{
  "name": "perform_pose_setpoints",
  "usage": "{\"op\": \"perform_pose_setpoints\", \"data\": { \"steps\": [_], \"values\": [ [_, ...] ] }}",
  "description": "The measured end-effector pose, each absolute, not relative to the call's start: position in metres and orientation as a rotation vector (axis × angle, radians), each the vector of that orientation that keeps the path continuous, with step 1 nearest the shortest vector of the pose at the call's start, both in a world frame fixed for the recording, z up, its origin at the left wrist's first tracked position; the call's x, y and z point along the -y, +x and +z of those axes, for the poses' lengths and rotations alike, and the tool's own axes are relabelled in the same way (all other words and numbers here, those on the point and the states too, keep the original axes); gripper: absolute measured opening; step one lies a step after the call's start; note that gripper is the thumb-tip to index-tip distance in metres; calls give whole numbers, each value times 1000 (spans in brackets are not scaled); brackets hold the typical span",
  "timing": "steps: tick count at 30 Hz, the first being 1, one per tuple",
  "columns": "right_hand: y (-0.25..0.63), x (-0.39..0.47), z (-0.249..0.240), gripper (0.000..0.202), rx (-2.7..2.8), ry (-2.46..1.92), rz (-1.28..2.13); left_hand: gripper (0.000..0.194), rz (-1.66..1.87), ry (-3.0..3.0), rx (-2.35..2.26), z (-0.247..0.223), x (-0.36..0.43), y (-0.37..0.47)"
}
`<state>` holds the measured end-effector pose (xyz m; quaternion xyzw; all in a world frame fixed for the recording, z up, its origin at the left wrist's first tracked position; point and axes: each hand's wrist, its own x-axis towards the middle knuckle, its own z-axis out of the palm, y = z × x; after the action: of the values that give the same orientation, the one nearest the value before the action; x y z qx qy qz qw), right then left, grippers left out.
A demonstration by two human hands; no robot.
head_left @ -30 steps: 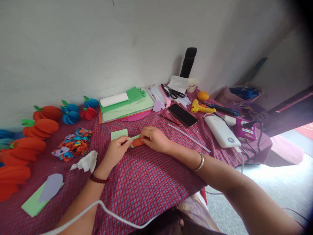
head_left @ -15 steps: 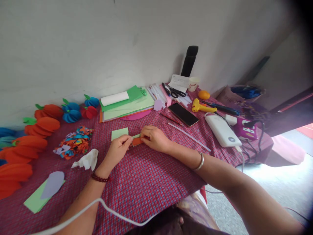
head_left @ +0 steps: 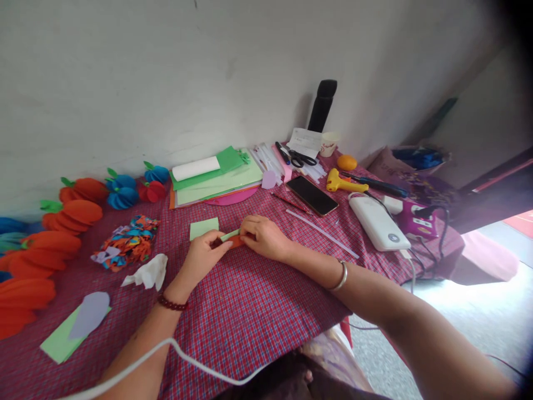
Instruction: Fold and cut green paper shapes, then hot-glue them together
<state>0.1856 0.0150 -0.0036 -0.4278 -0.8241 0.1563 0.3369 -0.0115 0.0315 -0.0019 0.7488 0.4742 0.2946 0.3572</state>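
Observation:
Between my two hands lies a small folded piece of paper, with a light green strip (head_left: 230, 235) along its top and an orange paper part (head_left: 236, 241) just below. My left hand (head_left: 202, 256) pinches its left end, the thumb lying along the near edge. At the right end, the curled fingers of my right hand (head_left: 264, 238) grip the paper and hide that end. A pale green paper sheet (head_left: 203, 227) lies flat just behind my left hand. To the left are a crumpled white tissue (head_left: 150, 272) and a pile of colourful paper scraps (head_left: 129, 243).
Paper pumpkins (head_left: 71, 216) line the left side. Stacked coloured paper (head_left: 220, 186) lies by the wall. Rightward are a phone (head_left: 312, 194), scissors (head_left: 300, 158), a yellow glue gun (head_left: 345, 181), a white power bank (head_left: 378, 222) and a purple power strip (head_left: 420, 219). A white cable (head_left: 208, 371) crosses in front.
My left thumb has moved right along the paper's near edge, and less of the orange part shows. My right hand has stayed almost in place.

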Motion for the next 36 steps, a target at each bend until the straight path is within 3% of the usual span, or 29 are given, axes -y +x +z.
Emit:
{"op": "perform_pose_setpoints", "data": {
  "steps": [4,7,9,14,23,36],
  "values": [
    [188,-17,-2,7,2013,-1043,570,12,795,1935,-1241,-8,-34,-12],
    [197,-23,-2,20,1728,-1029,764,13,787,1934,-1238,-11,-36,-14],
    [206,-29,-3,17,1643,-1060,877,14,772,1933,-1228,-10,-36,-16],
    [224,-34,-4,9,1853,-1046,1161,18,739,1902,-1241,-11,-37,-18],
    [222,-31,0,8,2380,-1020,594,17,756,1935,-1223,-12,-37,-19],
    [226,-37,-6,13,2444,-946,633,12,715,1932,-1190,-8,-36,-18]
  ]
}}
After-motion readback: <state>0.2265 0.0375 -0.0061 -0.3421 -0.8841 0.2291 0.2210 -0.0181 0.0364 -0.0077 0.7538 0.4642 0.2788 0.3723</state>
